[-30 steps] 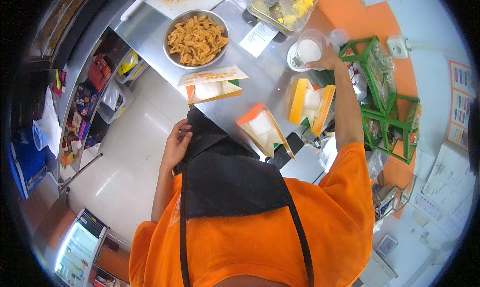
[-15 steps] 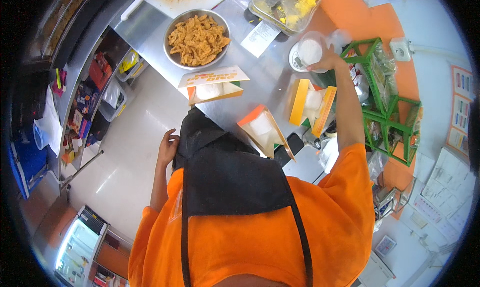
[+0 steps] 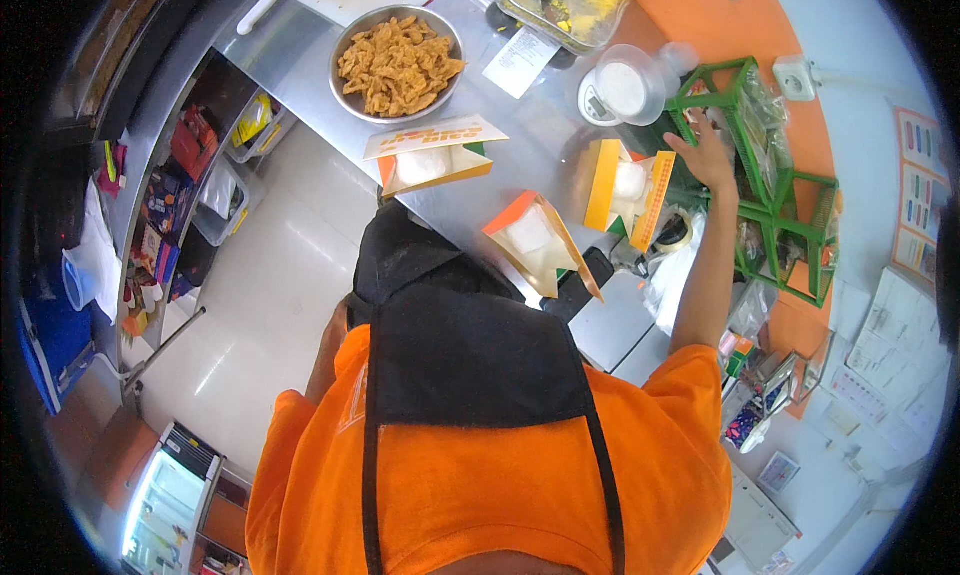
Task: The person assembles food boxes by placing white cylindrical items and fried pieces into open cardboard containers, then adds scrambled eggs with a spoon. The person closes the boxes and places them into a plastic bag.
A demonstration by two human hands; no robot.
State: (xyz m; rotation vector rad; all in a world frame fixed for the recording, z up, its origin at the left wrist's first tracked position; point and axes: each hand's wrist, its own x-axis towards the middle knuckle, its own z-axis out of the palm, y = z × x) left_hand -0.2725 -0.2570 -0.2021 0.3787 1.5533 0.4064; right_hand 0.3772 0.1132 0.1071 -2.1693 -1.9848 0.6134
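Green crate (image 3: 755, 165) at right of worktop (image 3: 545, 125): right hand (image 3: 708, 157) just beside it, fingers spread, looks empty; left hand hidden, can't tell its state; I'd keep the wrist clear of yellow box (image 3: 600, 185) and plastic tub (image 3: 628, 87) to its left.

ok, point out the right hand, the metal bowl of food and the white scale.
Right hand (image 3: 709, 159): head view, back of the hand.
Metal bowl (image 3: 347, 95): head view, inner wall, lower left.
White scale (image 3: 594, 110): head view, display end.
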